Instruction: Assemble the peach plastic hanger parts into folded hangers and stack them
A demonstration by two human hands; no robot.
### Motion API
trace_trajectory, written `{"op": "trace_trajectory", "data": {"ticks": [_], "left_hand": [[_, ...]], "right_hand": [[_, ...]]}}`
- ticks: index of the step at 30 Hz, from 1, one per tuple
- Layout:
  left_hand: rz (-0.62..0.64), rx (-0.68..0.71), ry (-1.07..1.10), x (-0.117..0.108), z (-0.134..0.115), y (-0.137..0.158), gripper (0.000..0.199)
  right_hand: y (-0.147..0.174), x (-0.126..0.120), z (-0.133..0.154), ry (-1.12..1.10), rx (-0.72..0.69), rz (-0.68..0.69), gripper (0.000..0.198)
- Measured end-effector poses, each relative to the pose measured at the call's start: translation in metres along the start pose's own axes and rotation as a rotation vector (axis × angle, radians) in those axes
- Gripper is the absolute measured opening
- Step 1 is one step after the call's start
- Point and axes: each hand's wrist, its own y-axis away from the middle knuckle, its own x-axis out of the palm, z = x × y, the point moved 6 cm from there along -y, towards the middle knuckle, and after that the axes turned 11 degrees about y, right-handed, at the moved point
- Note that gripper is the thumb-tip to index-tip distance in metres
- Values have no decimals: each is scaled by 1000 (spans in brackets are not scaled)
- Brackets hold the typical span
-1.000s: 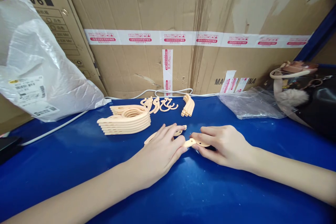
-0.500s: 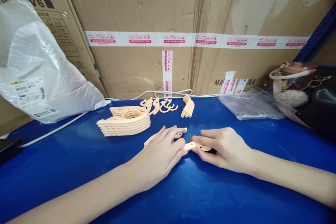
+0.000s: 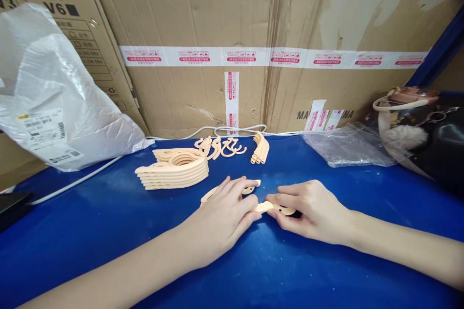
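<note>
My left hand point(image 3: 226, 212) lies over a cream plastic hanger body point(image 3: 250, 189) on the table, fingers closed round it, hiding most of it. Between thumb and fingers my right hand point(image 3: 308, 207) pinches a curved hanger arm point(image 3: 288, 210) with a small dark hole. Its inner end meets a pale end of the hanger body point(image 3: 264, 206) by my left thumb. Beyond my hands stand a stack of hanger bodies point(image 3: 172, 178), several loose hanger hooks point(image 3: 221, 147) and a bundle of curved hanger arms point(image 3: 260, 148).
The blue table point(image 3: 282, 270) backs onto a large taped cardboard box point(image 3: 195, 19). A white plastic parcel point(image 3: 61, 101) leans at the left, near a dark object point(image 3: 14, 207). A white cable point(image 3: 78, 181) runs along the back. Clear plastic bag point(image 3: 348, 147) and black bag point(image 3: 435, 140) lie at right.
The pale end at the joint appears turned slightly, its hole no longer showing. Both hands keep nearly the same hold; the whole view has shifted slightly.
</note>
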Motion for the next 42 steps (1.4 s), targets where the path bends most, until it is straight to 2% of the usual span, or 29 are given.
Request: {"op": "trace_trajectory", "data": {"ticks": [5,10,13,16,18,24,28,30,33,42], "left_hand": [[-8,-17,48,-4,-1,0,23],[-69,-127,221,-18,11,-1,27],[-73,-145,284,-20,21,1,14],[-66,-151,286,-17,29,2,35],[-78,-159,310,-15,33,1,40],[-187,-152,366,-19,35,-1,33],[-199,-133,353,-20,33,1,27],[-190,-129,334,-19,32,2,26],[-197,-142,302,-18,32,2,24],[-195,-156,270,-17,31,2,19]], "right_hand": [[0,-3,0,3,-22,18,25],[-3,-6,-3,-101,-59,99,11],[-5,-11,-1,-135,-118,114,4],[-6,-18,1,-193,-146,119,6],[-6,-22,2,-207,-148,117,10],[-3,-21,-7,-144,-104,117,27],[-3,-17,-7,-164,-106,127,37],[-3,-18,-1,-218,-133,118,33],[-2,-22,9,-258,-133,79,10],[-1,-21,18,-290,-164,117,26]]}}
